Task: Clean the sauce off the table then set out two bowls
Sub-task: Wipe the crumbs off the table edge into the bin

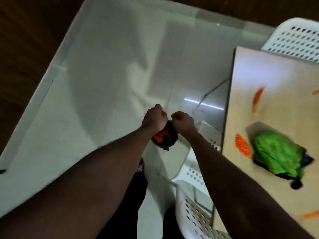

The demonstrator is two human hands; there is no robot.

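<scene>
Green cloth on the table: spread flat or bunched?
Bunched: the green cloth lies in a crumpled heap with folds showing, beside orange sauce streaks.

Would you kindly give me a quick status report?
Hands curled: left hand and right hand apparently hold dark orange-marked item over floor. Uncleaned sauce smears on table, green cloth beside. One white chair by table.

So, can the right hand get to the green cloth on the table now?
Probably yes: nothing stands between the right hand and the green cloth, though it seems busy with a dark object.
</scene>
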